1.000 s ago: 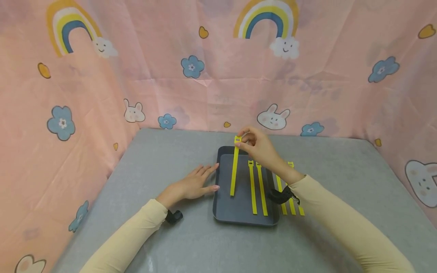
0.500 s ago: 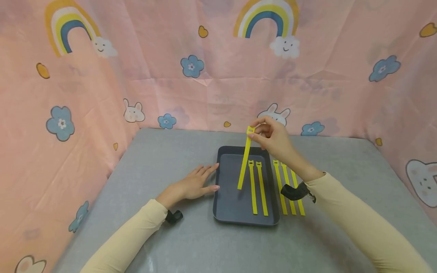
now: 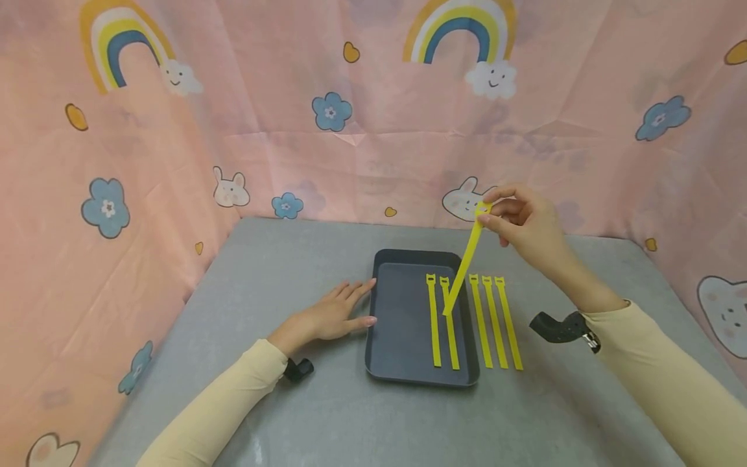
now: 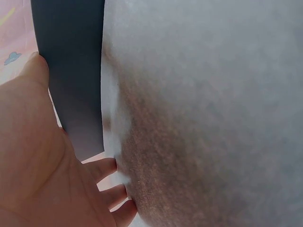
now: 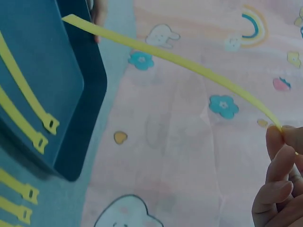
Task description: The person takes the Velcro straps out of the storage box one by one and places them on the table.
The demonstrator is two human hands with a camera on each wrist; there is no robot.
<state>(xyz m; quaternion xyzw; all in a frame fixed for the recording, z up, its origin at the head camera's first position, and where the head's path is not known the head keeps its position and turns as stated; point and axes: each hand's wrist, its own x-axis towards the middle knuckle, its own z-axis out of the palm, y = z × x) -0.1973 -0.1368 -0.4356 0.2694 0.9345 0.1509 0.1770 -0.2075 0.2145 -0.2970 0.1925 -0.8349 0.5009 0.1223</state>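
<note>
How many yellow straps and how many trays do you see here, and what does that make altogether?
Yellow straps: 6 (2 in the tray, 3 on the table, 1 pinched in the right hand)
Trays: 1
Total: 7

Held strap (image 3: 465, 266): top partly covered by right hand (image 3: 533, 230) | tray (image 5: 42, 42): cut off, right wrist view

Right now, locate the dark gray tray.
In the head view, the dark gray tray sits on the table just right of center, between the left hand and three yellow slotted straps.
</note>
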